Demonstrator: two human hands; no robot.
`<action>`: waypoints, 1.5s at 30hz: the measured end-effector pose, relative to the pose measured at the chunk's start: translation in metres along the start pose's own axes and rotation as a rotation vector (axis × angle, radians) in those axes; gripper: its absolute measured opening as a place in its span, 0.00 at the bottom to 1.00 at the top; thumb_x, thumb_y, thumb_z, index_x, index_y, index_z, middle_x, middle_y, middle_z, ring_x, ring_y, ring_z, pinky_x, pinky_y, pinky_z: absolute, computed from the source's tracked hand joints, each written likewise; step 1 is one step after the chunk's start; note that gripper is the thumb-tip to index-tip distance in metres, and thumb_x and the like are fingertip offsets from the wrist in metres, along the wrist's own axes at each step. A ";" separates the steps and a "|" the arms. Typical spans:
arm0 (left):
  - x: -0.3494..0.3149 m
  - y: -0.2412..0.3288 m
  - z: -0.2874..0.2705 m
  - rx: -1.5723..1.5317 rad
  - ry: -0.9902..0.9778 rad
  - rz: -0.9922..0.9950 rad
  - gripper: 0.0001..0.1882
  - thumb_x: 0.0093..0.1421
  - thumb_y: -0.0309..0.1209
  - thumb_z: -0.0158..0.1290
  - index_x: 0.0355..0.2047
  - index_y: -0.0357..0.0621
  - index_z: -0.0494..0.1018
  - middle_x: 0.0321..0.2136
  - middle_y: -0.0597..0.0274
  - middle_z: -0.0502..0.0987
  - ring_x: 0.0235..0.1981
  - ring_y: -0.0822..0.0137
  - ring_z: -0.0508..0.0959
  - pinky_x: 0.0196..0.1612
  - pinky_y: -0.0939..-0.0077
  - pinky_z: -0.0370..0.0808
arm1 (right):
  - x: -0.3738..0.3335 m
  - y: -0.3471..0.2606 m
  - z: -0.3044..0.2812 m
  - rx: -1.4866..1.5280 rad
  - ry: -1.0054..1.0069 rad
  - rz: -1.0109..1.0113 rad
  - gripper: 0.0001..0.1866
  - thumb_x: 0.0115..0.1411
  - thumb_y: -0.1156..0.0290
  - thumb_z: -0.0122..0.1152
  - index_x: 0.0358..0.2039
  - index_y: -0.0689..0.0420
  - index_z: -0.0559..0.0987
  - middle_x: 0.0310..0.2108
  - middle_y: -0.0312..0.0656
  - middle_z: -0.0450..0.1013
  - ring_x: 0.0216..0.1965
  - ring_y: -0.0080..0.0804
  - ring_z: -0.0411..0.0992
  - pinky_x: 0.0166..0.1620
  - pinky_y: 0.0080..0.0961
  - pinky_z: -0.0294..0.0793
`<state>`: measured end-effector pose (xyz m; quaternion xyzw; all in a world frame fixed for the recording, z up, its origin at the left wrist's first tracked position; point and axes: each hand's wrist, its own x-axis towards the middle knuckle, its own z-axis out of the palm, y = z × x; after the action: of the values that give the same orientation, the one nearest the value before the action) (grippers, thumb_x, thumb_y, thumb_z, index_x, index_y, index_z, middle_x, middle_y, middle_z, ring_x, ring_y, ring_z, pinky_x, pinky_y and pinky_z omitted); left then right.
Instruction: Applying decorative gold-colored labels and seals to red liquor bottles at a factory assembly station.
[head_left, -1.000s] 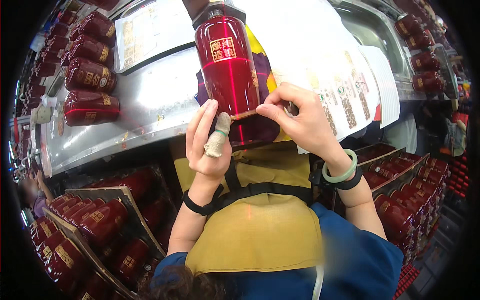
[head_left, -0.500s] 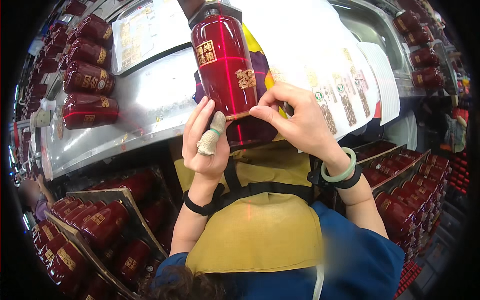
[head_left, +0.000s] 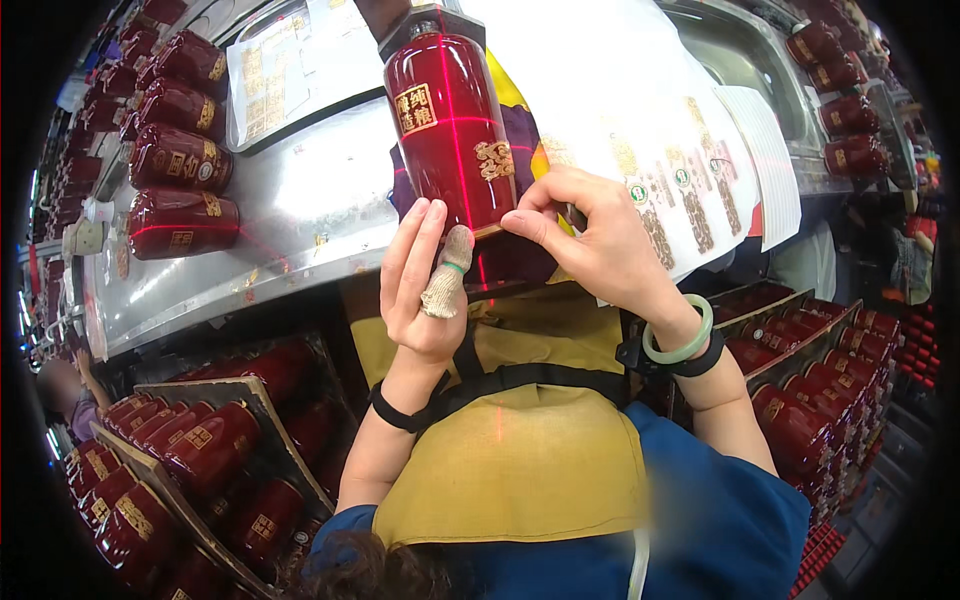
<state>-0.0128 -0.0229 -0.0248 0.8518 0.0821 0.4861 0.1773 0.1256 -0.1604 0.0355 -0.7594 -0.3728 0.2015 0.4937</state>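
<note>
Glossy, dark-red bottle (head_left: 435,150), cylindrical with rounded shoulders, lies at the counter's near edge, neck away from the person, against a dark angular bracket (head_left: 465,22). Thin red light lines cross on it. Gold square panel (head_left: 416,108) at left; lacy gold motif (head_left: 494,161) lower right. Counter (head_left: 330,185) is brushed, scuffed metal; white sheet (head_left: 625,90) to the right bears strips of gold motifs.

Left hand (head_left: 425,305): grip spread, straight fingers touching the bottle's base edge; ribbed knit finger cover (head_left: 443,288) on one digit, green band round it. Right hand (head_left: 598,235): thumb and forefinger close together at the base's right; whether the grip pinches anything is hidden. Smooth pale-green bangle (head_left: 686,338) on that wrist.

Compared with a second ago: panel turned from centre to left, motif now showing. Left hand slightly rightward of its place half a second ago.
</note>
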 end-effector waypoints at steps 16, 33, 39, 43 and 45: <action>0.001 -0.001 0.001 -0.065 0.011 -0.086 0.15 0.56 0.11 0.63 0.45 0.30 0.82 0.46 0.48 0.83 0.50 0.53 0.82 0.51 0.66 0.84 | -0.001 0.009 -0.004 0.073 0.096 0.116 0.10 0.61 0.68 0.71 0.35 0.62 0.82 0.23 0.38 0.74 0.24 0.25 0.69 0.30 0.25 0.69; -0.004 -0.001 0.000 -0.074 -0.012 -0.093 0.19 0.58 0.12 0.62 0.51 0.25 0.77 0.50 0.47 0.80 0.51 0.54 0.81 0.53 0.65 0.84 | -0.001 0.010 0.017 0.368 0.016 0.263 0.13 0.61 0.64 0.73 0.35 0.61 0.80 0.25 0.29 0.72 0.28 0.15 0.64 0.33 0.19 0.66; -0.005 0.000 0.000 -0.030 -0.019 -0.068 0.20 0.58 0.12 0.62 0.52 0.25 0.77 0.50 0.47 0.80 0.51 0.54 0.81 0.52 0.65 0.84 | -0.002 0.007 0.012 0.402 0.000 0.299 0.12 0.61 0.66 0.73 0.36 0.62 0.82 0.25 0.29 0.72 0.28 0.15 0.64 0.32 0.18 0.66; -0.006 0.000 0.001 -0.065 -0.022 -0.098 0.21 0.59 0.12 0.61 0.53 0.25 0.76 0.51 0.46 0.79 0.52 0.54 0.81 0.53 0.65 0.84 | 0.000 0.005 0.014 0.366 0.006 0.301 0.12 0.60 0.67 0.74 0.36 0.62 0.82 0.26 0.28 0.73 0.28 0.14 0.64 0.32 0.17 0.66; -0.007 0.000 0.001 -0.077 -0.023 -0.102 0.21 0.59 0.12 0.61 0.53 0.24 0.75 0.51 0.46 0.79 0.52 0.54 0.80 0.54 0.64 0.84 | 0.000 0.006 0.011 0.398 -0.007 0.310 0.12 0.60 0.67 0.74 0.36 0.62 0.82 0.26 0.28 0.73 0.28 0.14 0.65 0.33 0.17 0.67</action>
<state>-0.0157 -0.0248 -0.0305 0.8446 0.1046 0.4694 0.2355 0.1203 -0.1553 0.0254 -0.6948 -0.2067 0.3467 0.5953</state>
